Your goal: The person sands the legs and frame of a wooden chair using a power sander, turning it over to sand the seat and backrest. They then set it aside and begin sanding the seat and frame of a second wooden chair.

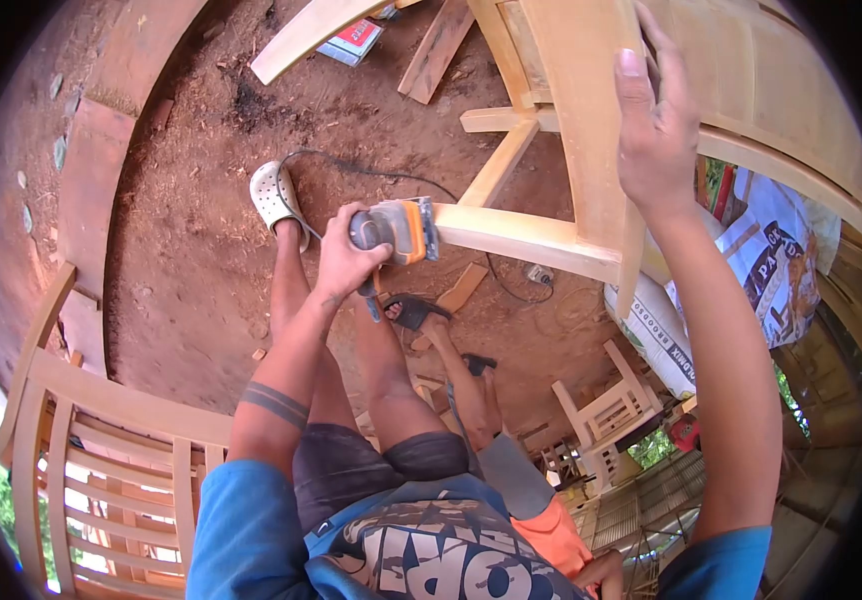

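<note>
Mid-frame, the left hand (351,250) grips the sander (391,232), right up by the left end of the rail (521,232), which stretches rightward; upper right, the right hand (657,135) clasps the panel (586,120).

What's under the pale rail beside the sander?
Dirt and a dark cord show on both sides of the pale rail; the strip directly beneath is covered, so can't confirm the cord is continuous.

orange-and-grey handheld power sander (396,231) in dusty matt plastic, pale yellow furniture frame (531,232) of smooth low-sheen wood, white perforated clog (272,190) in matt moulded plastic, reddish-brown earth floor (196,280), rough, blue printed shirt (421,545) of matt cloth, white printed sack (773,250), creased, slightly glossy
</note>
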A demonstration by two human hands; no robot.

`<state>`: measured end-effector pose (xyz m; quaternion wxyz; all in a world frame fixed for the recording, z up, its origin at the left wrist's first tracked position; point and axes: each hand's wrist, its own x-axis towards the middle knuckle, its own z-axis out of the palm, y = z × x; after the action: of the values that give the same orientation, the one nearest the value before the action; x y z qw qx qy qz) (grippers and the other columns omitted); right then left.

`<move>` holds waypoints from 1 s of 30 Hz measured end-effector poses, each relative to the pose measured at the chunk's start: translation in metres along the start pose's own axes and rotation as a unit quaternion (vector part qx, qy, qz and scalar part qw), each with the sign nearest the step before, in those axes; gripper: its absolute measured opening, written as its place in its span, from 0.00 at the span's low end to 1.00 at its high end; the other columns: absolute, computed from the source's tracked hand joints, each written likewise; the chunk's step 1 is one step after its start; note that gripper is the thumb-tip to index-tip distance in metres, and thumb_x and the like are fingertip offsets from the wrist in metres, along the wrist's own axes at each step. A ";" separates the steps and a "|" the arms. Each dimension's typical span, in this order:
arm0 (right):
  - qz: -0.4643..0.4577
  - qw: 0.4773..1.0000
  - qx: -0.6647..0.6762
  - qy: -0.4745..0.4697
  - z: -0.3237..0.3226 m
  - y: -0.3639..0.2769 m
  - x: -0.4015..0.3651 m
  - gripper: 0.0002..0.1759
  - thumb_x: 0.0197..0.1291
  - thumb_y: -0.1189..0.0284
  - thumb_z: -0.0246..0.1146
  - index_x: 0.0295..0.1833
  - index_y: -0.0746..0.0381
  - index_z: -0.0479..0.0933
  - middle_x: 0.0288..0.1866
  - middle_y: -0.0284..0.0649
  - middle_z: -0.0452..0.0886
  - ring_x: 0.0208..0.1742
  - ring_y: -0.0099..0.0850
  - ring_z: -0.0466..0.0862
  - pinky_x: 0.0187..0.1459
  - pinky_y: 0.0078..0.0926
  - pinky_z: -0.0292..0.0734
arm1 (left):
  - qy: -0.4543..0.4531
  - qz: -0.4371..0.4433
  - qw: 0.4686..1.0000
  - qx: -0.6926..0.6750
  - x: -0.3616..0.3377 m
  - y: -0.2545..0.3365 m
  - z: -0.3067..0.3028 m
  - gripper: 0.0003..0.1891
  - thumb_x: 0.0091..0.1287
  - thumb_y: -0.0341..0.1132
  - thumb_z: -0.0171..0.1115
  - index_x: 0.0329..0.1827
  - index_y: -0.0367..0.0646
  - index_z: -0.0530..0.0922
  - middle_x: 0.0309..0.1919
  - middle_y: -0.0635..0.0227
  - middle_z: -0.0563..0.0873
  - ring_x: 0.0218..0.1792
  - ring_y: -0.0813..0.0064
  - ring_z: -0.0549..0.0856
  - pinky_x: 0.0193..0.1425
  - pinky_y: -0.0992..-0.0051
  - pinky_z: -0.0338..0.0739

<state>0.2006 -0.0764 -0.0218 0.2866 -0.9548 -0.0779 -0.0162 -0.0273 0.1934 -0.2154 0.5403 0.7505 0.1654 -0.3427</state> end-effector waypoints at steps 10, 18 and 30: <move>0.010 0.999 -0.047 -0.006 0.000 -0.003 -0.002 0.32 0.76 0.57 0.53 0.73 0.72 0.66 0.69 0.59 0.74 0.72 0.51 0.74 0.74 0.41 0.64 | -0.190 0.024 0.977 0.098 0.016 0.186 0.014 0.36 0.46 0.46 0.71 0.62 0.44 0.76 0.48 0.46 0.86 0.53 0.47 0.85 0.61 0.58 0.78; 0.014 0.999 -0.026 -0.011 0.000 -0.009 0.000 0.31 0.73 0.61 0.56 0.72 0.71 0.66 0.71 0.60 0.70 0.72 0.55 0.71 0.73 0.44 0.65 | -0.314 -0.012 0.946 0.085 0.066 0.233 0.028 0.44 0.43 0.48 0.73 0.67 0.43 0.73 0.50 0.45 0.87 0.53 0.49 0.87 0.60 0.61 0.80; 0.029 0.999 0.005 -0.026 -0.002 -0.009 0.001 0.34 0.71 0.60 0.58 0.74 0.71 0.64 0.73 0.61 0.66 0.73 0.55 0.70 0.73 0.46 0.65 | -0.403 -0.051 0.914 0.005 0.104 0.234 0.043 0.42 0.40 0.38 0.78 0.65 0.38 0.77 0.52 0.52 0.87 0.53 0.60 0.86 0.61 0.66 0.80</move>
<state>0.2003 -0.0700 -0.0151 0.2891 -0.9554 -0.0582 0.0176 0.1765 0.0561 -0.1322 0.5391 0.5417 -0.0297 -0.6442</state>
